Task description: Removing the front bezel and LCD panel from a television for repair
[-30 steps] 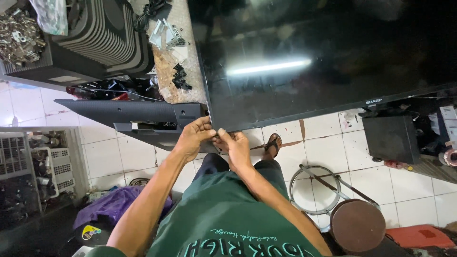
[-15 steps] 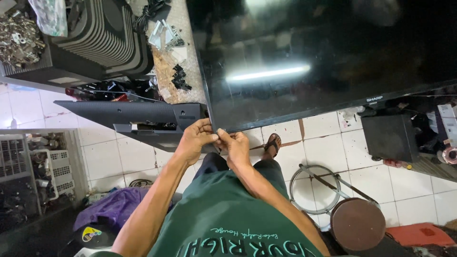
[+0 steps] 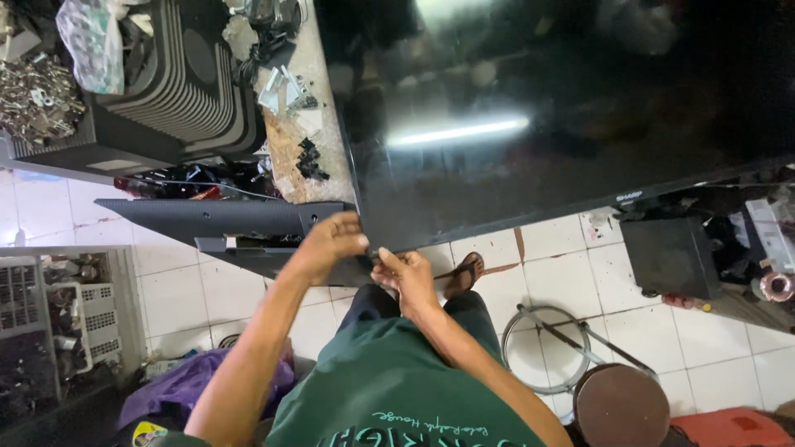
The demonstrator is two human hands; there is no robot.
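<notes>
A large flat black television [image 3: 538, 124] lies screen-up on a workbench, its glass reflecting a strip light. Both hands meet at its near left corner. My left hand [image 3: 329, 245] curls over that corner, where a long black plastic stand piece [image 3: 224, 220] juts out to the left. My right hand [image 3: 404, 274] pinches the television's near edge just right of the corner, fingertips closed on the rim. Whatever small part sits between the fingers is hidden.
A black ribbed casing [image 3: 178, 91] stands on the bench at the left, with loose screws and metal bits [image 3: 286, 91] beside it. Below lie a white tiled floor, a round brown stool [image 3: 621, 406], a wire ring [image 3: 551, 348], a black box [image 3: 671, 257] and white crates [image 3: 83, 319].
Both hands stay at the television's corner; the fingers shift only slightly along the edge.
</notes>
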